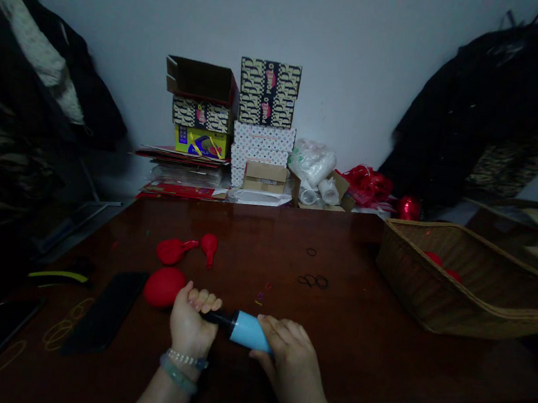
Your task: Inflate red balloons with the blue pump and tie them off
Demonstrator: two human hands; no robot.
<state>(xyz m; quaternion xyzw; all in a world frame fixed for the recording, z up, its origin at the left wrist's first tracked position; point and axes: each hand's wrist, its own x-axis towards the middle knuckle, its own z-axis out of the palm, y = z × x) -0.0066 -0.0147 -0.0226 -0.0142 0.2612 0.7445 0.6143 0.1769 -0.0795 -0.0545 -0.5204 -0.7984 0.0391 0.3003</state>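
Note:
A partly inflated red balloon [164, 287] bulges out to the left of my left hand [192, 326]. My left fingers are closed around its neck, where the black nozzle end of a blue balloon pump [246, 331] meets it; the join itself is hidden. Around the right end of the pump's blue barrel, my right hand [290, 358] is closed. Just beyond the inflated balloon, a limp red balloon [171, 251] and a smaller limp one [209, 246] lie on the dark wooden table [254, 233].
A wicker basket [435, 304] with red items stands at right. Black elastic bands [314, 281] and tiny coloured bands [260, 296] lie mid-table. A dark phone-like slab [107, 312] and yellowish rubber bands [60, 331] are at left. Boxes [268, 94] are stacked against the wall.

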